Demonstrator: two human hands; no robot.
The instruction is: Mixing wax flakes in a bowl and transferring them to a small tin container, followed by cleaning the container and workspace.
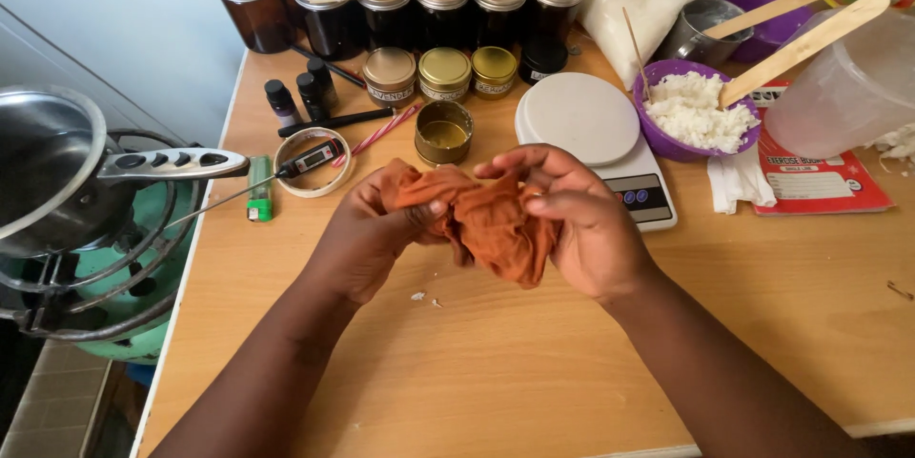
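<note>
Cloth [486,220], rust-orange and crumpled, sat bunched between both our hands above the middle of the wooden table [534,363], lifted clear of the surface. Our left hand [367,234] had its fingers curled shut on the cloth's left end, the thumb pressed over a fold. Our right hand [581,224] closed on the right end, fingers wrapped over the top and the loose bulk hanging below and between. The wad ran roughly left to right, so each hand held one end of its long axis and neither was nearer than the other. Just beyond the cloth, well within reach, stood an open gold tin [443,132]. A white kitchen scale [591,134] lay just beyond our right hand, and a purple bowl of white flakes [696,110] farther right.
</note>
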